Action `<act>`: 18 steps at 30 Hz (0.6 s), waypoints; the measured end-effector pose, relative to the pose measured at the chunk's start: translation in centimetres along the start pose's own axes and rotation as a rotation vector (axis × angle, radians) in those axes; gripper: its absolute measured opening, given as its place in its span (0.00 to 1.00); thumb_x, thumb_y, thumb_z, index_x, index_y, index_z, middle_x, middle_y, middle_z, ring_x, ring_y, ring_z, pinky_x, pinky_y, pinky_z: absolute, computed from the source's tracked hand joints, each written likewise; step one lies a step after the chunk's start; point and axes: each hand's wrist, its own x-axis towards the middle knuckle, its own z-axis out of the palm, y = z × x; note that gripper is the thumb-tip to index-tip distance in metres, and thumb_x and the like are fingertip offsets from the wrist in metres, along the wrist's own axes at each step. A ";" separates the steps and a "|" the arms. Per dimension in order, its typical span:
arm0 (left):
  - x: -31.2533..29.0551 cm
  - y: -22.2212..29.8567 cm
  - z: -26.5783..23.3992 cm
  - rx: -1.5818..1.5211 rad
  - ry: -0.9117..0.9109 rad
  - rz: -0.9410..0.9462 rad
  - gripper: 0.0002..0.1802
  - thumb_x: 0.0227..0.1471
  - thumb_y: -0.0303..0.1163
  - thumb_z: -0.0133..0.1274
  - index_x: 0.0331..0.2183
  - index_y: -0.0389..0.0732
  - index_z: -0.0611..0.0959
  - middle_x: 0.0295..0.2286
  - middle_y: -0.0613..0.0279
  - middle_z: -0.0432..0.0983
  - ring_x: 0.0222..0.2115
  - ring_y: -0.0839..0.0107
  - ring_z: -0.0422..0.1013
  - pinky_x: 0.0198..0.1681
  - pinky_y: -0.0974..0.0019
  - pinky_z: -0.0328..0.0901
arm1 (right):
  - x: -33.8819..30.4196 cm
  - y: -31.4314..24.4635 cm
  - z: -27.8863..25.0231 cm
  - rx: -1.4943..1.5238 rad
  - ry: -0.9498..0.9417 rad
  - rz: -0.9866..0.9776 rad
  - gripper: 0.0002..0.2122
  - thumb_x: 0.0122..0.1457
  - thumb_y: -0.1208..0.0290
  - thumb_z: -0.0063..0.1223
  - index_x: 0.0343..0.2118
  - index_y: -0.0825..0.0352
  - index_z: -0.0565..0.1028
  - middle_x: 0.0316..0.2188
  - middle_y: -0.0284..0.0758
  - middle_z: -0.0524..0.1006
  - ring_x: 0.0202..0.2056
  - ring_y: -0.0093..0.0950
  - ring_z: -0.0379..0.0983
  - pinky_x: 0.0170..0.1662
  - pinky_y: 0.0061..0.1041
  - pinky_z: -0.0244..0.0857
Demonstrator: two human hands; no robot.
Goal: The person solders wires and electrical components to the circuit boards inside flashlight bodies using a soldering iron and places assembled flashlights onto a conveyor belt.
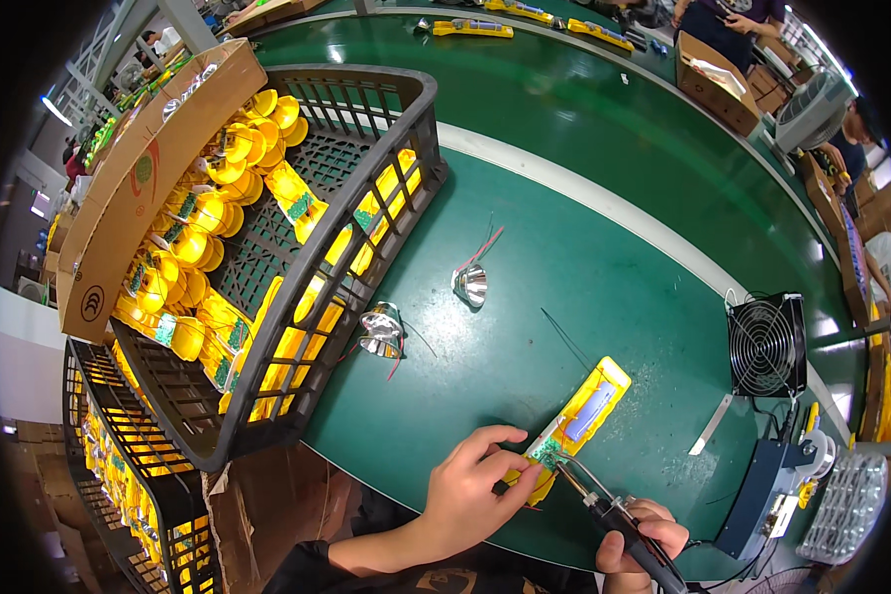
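Green bench (564, 287) carries the yellow housing (605, 383), lying aslant near the front edge, just ahead of the hands. Judged risk: a slip could scorch plastic or burn a finger, caused by the soldering iron (619, 521) sitting so close to the left hand (472, 485). That hand half open, fingertips at the small circuit board (547, 453), pinching or pressing cannot be told; right hand (661, 528) wrapped round the iron's handle.
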 end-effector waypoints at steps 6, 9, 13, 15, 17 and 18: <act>0.1 0.1 -0.1 0.018 -0.008 -0.011 0.05 0.35 0.24 0.58 0.19 0.36 0.77 0.32 0.60 0.70 0.18 0.77 0.66 0.18 0.77 0.62 | 0.3 -0.2 0.1 -0.084 -0.005 0.008 0.18 0.40 0.71 0.57 0.30 0.66 0.58 0.11 0.32 0.67 0.09 0.22 0.62 0.15 0.17 0.58; 0.1 0.1 -0.1 0.020 -0.009 -0.019 0.05 0.35 0.24 0.58 0.19 0.37 0.77 0.32 0.60 0.70 0.18 0.78 0.66 0.18 0.77 0.62 | 0.5 -0.3 0.2 -0.074 0.003 0.022 0.18 0.40 0.71 0.57 0.30 0.65 0.58 0.11 0.32 0.67 0.09 0.22 0.61 0.14 0.17 0.58; 0.1 0.1 -0.1 0.017 0.016 -0.004 0.05 0.35 0.24 0.58 0.19 0.37 0.78 0.32 0.61 0.70 0.18 0.78 0.65 0.18 0.77 0.62 | 0.7 -0.4 0.1 -0.099 -0.030 0.022 0.18 0.41 0.71 0.56 0.30 0.65 0.58 0.11 0.32 0.67 0.09 0.22 0.61 0.14 0.18 0.58; 0.1 0.1 -0.1 0.025 -0.006 -0.032 0.05 0.35 0.24 0.58 0.19 0.37 0.78 0.31 0.61 0.70 0.18 0.77 0.66 0.18 0.77 0.62 | 0.7 -0.4 0.1 -0.107 -0.039 0.023 0.18 0.41 0.71 0.56 0.30 0.65 0.58 0.11 0.32 0.67 0.09 0.22 0.61 0.14 0.18 0.58; 0.1 0.1 -0.1 0.033 0.018 -0.006 0.05 0.35 0.25 0.58 0.19 0.37 0.78 0.31 0.61 0.70 0.18 0.77 0.66 0.18 0.76 0.62 | 0.7 -0.4 0.1 -0.115 -0.008 0.008 0.17 0.41 0.71 0.56 0.30 0.65 0.58 0.11 0.32 0.67 0.09 0.22 0.61 0.14 0.18 0.58; 0.1 0.1 -0.1 0.036 -0.003 -0.015 0.05 0.35 0.25 0.58 0.19 0.37 0.78 0.31 0.61 0.70 0.18 0.77 0.66 0.18 0.76 0.62 | 0.6 -0.4 0.1 -0.113 -0.031 0.014 0.17 0.41 0.71 0.56 0.30 0.65 0.58 0.11 0.32 0.67 0.09 0.22 0.61 0.14 0.18 0.58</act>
